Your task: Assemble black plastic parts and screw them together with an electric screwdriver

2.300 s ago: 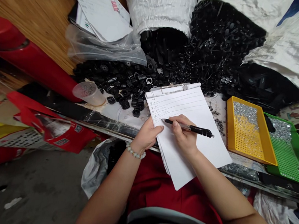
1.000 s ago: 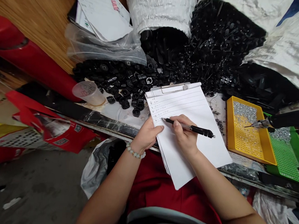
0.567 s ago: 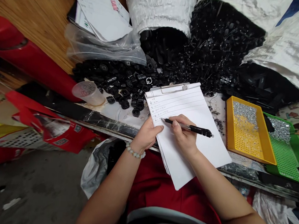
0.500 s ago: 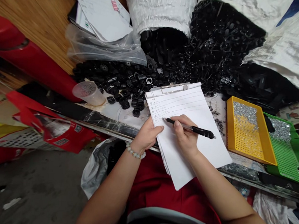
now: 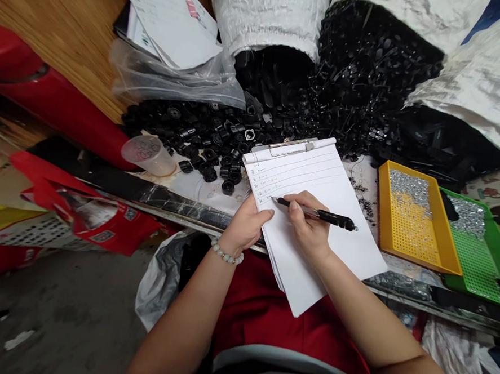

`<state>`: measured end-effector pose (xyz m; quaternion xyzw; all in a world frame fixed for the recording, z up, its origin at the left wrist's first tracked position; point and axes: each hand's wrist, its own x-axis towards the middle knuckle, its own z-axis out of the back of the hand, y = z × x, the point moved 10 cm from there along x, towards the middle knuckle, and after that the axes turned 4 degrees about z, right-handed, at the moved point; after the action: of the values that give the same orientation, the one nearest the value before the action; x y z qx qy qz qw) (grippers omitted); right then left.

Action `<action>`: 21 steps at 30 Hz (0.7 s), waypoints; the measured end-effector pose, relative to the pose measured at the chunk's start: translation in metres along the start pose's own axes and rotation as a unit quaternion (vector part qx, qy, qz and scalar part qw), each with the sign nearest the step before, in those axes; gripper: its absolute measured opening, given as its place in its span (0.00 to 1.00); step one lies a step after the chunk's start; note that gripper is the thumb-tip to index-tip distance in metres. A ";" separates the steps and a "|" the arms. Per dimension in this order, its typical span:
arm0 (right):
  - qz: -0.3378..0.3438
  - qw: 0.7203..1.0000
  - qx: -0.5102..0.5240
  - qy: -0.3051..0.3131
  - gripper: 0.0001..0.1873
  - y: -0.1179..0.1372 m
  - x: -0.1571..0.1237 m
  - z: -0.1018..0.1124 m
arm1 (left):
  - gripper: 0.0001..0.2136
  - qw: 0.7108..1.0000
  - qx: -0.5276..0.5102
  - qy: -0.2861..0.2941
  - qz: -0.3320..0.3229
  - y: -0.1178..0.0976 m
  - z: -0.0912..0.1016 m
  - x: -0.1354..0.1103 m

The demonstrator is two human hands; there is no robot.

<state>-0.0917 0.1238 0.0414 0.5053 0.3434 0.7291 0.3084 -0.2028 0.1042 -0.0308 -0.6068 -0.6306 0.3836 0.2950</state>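
A clipboard with white paper [image 5: 335, 248] leans on the bench edge and over my lap, its metal clip [image 5: 292, 147] at the top. My left hand [image 5: 248, 223] grips the clipboard's left edge, thumb on the paper and fingers hidden beneath. A beaded bracelet [image 5: 228, 254] circles that wrist. Between the fingers of my right hand [image 5: 309, 221] is a black pen [image 5: 336, 219], its tip at the last of several short handwritten lines near the left side of the sheet. The writing is too small to read.
Loose black plastic parts [image 5: 210, 150] heap behind the clipboard, spilling from white sacks [image 5: 269, 19]. A clear plastic cup [image 5: 148, 155] stands left. To the right lie a yellow tray [image 5: 450, 244] and a green tray [image 5: 468, 262] holding small metal pieces. A red bottle [image 5: 69, 102] is far left.
The pen and my right hand have shifted very slightly left. The left hand and the clipboard stay in place.
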 end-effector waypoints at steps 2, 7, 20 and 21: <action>-0.001 1.000 -0.003 -0.005 0.07 -0.001 0.000 0.002 | 0.25 1.000 0.001 -0.002 0.004 0.001 0.001 0.000; -0.010 0.999 -0.018 -0.037 0.08 -0.004 0.001 0.011 | 0.25 1.000 -0.002 0.001 0.006 0.001 0.000 0.000; -0.029 0.995 -0.034 -0.086 0.10 -0.013 0.000 0.025 | 0.26 1.000 -0.002 -0.009 0.018 0.001 0.001 -0.002; -0.029 0.996 -0.034 -0.080 0.10 -0.012 0.000 0.024 | 0.26 1.000 -0.001 -0.010 0.019 0.001 0.000 -0.002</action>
<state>-0.0681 0.1358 0.0376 0.5415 0.3069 0.6882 0.3728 -0.2025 0.1025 -0.0316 -0.6151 -0.6222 0.3945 0.2809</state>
